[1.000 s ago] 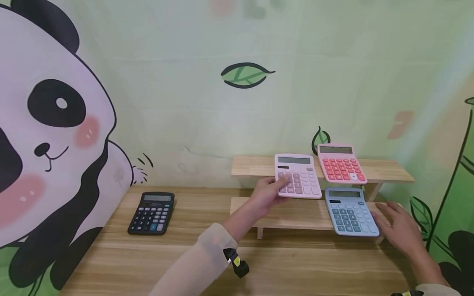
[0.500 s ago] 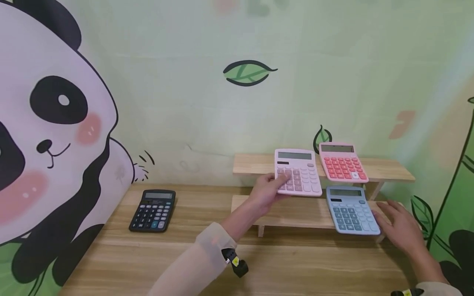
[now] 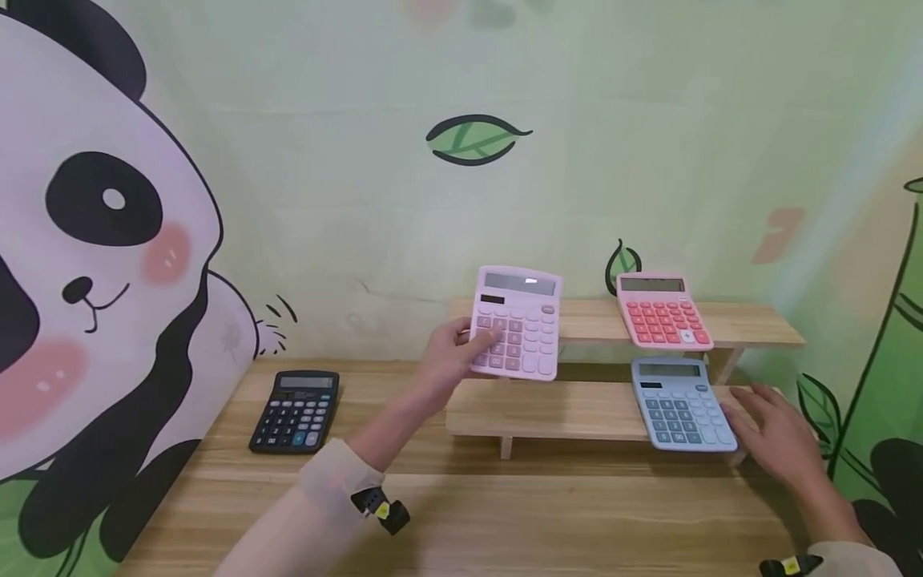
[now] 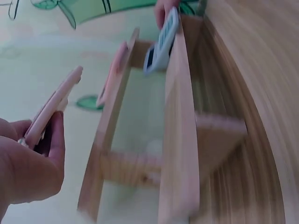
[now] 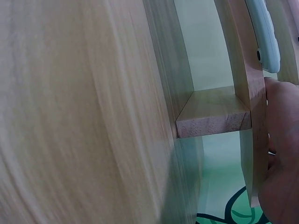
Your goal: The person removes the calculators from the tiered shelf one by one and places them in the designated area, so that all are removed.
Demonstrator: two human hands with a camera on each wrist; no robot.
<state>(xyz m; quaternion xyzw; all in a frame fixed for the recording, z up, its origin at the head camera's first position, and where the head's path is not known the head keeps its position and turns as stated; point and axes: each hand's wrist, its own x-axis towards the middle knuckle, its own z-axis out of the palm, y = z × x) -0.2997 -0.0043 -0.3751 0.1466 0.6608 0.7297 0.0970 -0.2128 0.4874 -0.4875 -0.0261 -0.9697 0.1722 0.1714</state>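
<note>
My left hand (image 3: 449, 361) grips a pale pink calculator (image 3: 516, 324) by its lower left corner, thumb over the keys and fingers behind. The calculator is tilted up in the air in front of the upper shelf; the left wrist view shows it edge-on. My right hand (image 3: 779, 437) rests at the right end of the lower shelf (image 3: 562, 409), its thumb beside the right edge of a light blue calculator (image 3: 683, 405). Whether the thumb touches that calculator, I cannot tell. In the right wrist view the right hand (image 5: 282, 149) lies against the shelf board, mostly cut off by the frame.
On the upper shelf (image 3: 750, 320) a pink calculator with red keys (image 3: 665, 312) leans back. A black calculator (image 3: 296, 411) lies on the wooden table (image 3: 577, 521) at the left. Behind stands a green wall cloth (image 3: 346, 200) with a panda picture.
The left hand has carried the pale pink calculator left and slightly up, away from the red-keyed and blue ones. The right hand has stayed by the lower shelf's end.
</note>
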